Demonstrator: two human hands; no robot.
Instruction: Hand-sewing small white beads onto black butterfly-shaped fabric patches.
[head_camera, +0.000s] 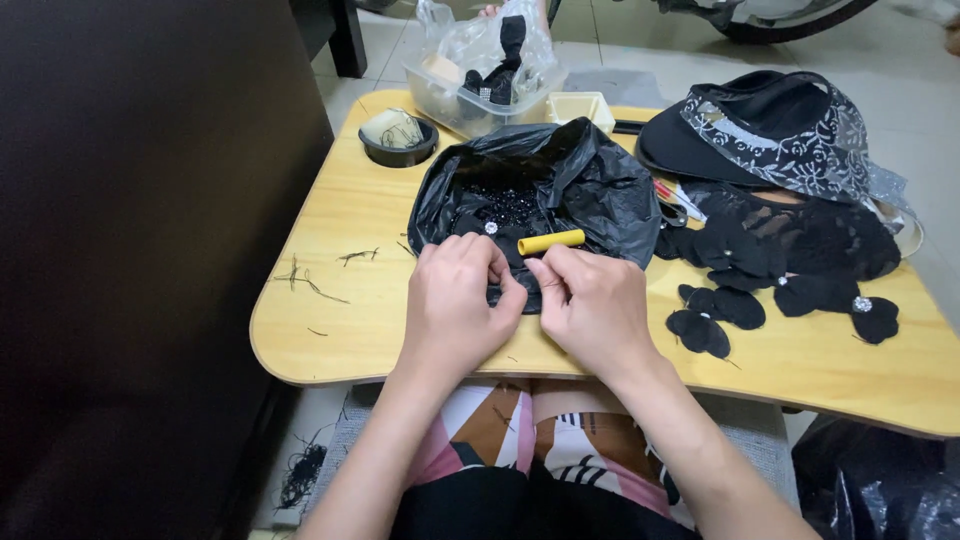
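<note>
A: Head view looked down on the wooden lap table (330, 330), a dark panel (150, 250) filling the whole left side. What lay on it?

B: Biggest thing in the middle was the black plastic bag (590, 185), spread open with a heap of small black beads (505, 205) inside. To the right sat a black hat (770, 130) with a patterned band, and below it a pile of black lace (800, 235) with loose black fabric petals (715, 320) scattered near the table edge.

A: And behind the bag?

B: A clear plastic tub (480, 85) with a clear bag in it, a small cream box (582, 105) beside that, and a black bowl (398, 140) off to the left. Thread scraps (310, 280) littered the bare wood.

A: The hands?

B: Left hand (455, 300) and right hand (595, 305) met at the bag's near edge, both curled, fingertips pinched on a small black fabric piece (520, 292) between them. The knuckles hid most of it, so I couldn't tell its shape.

A: Anything close by?

B: A yellow tube (551, 241) lay just above the right hand's fingers, and a tiny rhinestone stud (491, 228) sat on the bag just above the left.
</note>
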